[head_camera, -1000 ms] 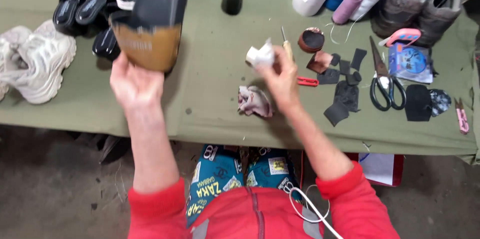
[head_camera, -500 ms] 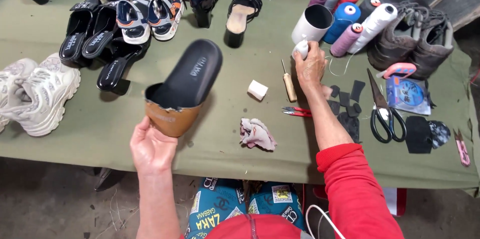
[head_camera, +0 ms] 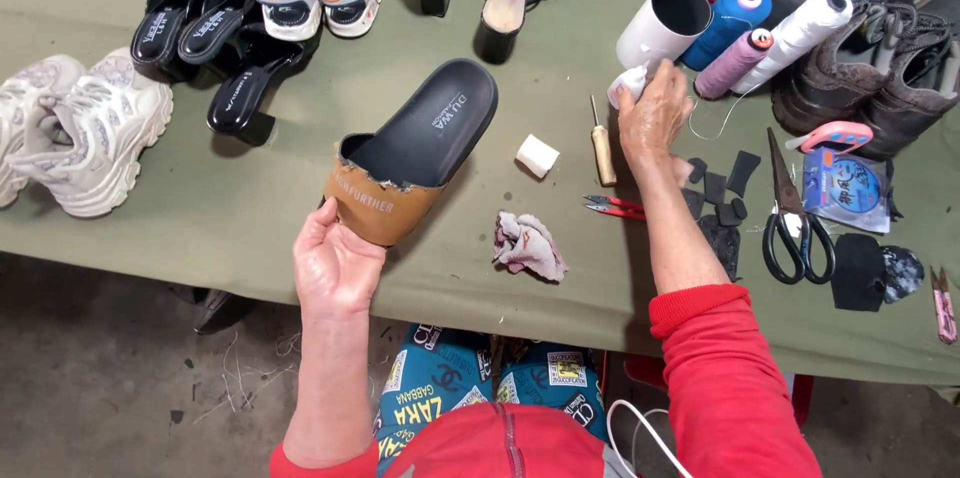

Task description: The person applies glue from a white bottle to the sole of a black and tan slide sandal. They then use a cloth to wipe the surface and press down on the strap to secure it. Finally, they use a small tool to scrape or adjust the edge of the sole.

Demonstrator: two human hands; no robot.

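Holding a black slide sandal (head_camera: 425,143) by its tan strap end, your left hand (head_camera: 335,263) has its fingers curled shut around the torn tan band, thumb on the near side. The sandal tilts up and away from your fingers, sole bed facing you, its toe pointing toward the far right above the green table (head_camera: 250,208).

Your right hand (head_camera: 655,113) is farther off, fingers closed around a small white object (head_camera: 630,83); what it is cannot be told. Just past those fingers stands a white tube (head_camera: 665,23), and beyond it a cluster of thread cones (head_camera: 740,28) in blue, purple, white and red. A thin thread (head_camera: 712,123) trails from the right side of that hand.

Just left of your right fingers lies an awl (head_camera: 601,146) with a wooden handle, then a white block (head_camera: 537,155). Below your right wrist are red snips (head_camera: 612,206), and nearer you a crumpled rag (head_camera: 528,245). To the right of your forearm lie black patches (head_camera: 720,193) and black scissors (head_camera: 795,223).

Beyond your left fingers sit black sandals (head_camera: 200,23), and to their left, white sneakers (head_camera: 75,133).
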